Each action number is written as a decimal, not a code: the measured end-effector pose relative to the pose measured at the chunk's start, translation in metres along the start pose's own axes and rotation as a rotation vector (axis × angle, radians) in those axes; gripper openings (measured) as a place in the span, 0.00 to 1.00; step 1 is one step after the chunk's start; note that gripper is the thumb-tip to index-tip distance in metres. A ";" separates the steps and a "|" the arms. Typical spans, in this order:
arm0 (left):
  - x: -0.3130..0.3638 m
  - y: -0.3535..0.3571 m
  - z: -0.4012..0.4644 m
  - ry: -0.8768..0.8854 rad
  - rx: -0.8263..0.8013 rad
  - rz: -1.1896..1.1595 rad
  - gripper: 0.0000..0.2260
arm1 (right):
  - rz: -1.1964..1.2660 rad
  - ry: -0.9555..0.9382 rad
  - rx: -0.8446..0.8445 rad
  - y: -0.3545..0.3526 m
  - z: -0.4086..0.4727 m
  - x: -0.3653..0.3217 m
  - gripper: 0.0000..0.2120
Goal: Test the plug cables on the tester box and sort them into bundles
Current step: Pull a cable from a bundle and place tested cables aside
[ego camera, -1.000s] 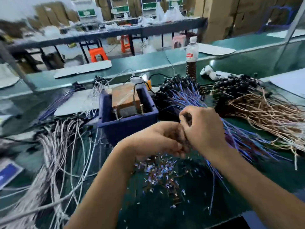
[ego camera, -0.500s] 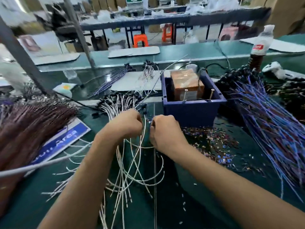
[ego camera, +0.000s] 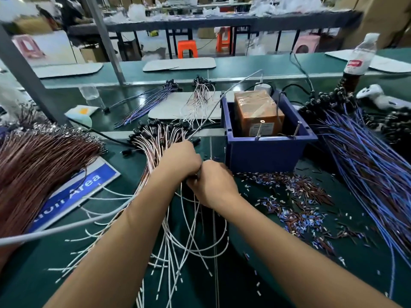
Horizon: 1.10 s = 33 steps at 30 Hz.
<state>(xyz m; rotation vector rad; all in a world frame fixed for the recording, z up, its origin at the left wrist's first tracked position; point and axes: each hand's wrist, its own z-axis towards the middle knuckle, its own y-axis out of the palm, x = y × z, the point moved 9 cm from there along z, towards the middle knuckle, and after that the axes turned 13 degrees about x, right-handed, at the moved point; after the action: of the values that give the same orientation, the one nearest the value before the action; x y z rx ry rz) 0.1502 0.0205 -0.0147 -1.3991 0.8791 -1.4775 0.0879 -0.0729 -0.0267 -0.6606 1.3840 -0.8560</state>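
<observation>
My left hand [ego camera: 181, 162] and my right hand [ego camera: 212, 185] are pressed together over a spread of white plug cables [ego camera: 184, 236] on the green table. Both hands grip a handful of these white cables near their black plug ends. The loose wire tails fan out toward me. The tester box [ego camera: 258, 113], brown and wrapped in tape, sits inside a blue bin [ego camera: 266, 147] just beyond and right of my hands. More white cables with black plugs [ego camera: 160, 132] lie behind my left hand.
A thick brown cable bundle [ego camera: 37, 161] lies at left over a blue sign [ego camera: 84, 187]. Blue cables [ego camera: 373, 165] spread at right. Cut insulation scraps [ego camera: 300, 203] litter the table before the bin. Smaller bundles [ego camera: 200, 96] and a bottle [ego camera: 358, 61] stand farther back.
My hands left the blue cables at right and moved left to the white cables. In the last half second they closed together on a handful in front of the bin.
</observation>
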 end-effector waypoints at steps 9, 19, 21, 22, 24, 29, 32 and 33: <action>0.007 -0.055 -0.004 -0.126 0.272 -0.375 0.11 | 0.566 -0.041 0.187 -0.034 -0.021 -0.010 0.04; 0.029 -0.102 -0.008 -0.097 0.256 -0.056 0.19 | 0.914 -0.269 0.339 -0.090 -0.019 -0.009 0.07; 0.034 -0.096 -0.008 -0.112 0.202 -0.258 0.15 | 0.982 -0.283 0.217 -0.084 -0.021 -0.010 0.09; 0.036 -0.092 -0.010 -0.147 0.178 -0.417 0.12 | 1.046 -0.285 0.130 -0.080 -0.022 -0.011 0.10; 0.039 -0.078 -0.016 -0.312 0.099 -0.856 0.11 | 1.222 -0.252 -0.083 -0.074 -0.025 -0.010 0.13; 0.060 -0.039 -0.039 -0.726 -0.282 -1.902 0.18 | 1.341 -0.342 -0.273 -0.091 -0.038 0.012 0.17; 0.073 -0.030 -0.048 -0.695 -0.299 -2.068 0.19 | 1.302 -0.324 -0.134 -0.103 -0.039 0.034 0.12; 0.079 -0.029 -0.051 -0.640 -0.271 -2.065 0.19 | 1.313 -0.295 -0.085 -0.108 -0.040 0.044 0.09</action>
<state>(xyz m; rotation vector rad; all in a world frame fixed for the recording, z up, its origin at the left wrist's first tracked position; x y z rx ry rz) 0.0989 -0.0469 0.0348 -2.9138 -1.3744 -1.7714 0.0342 -0.1651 0.0337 0.1418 1.2392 0.3407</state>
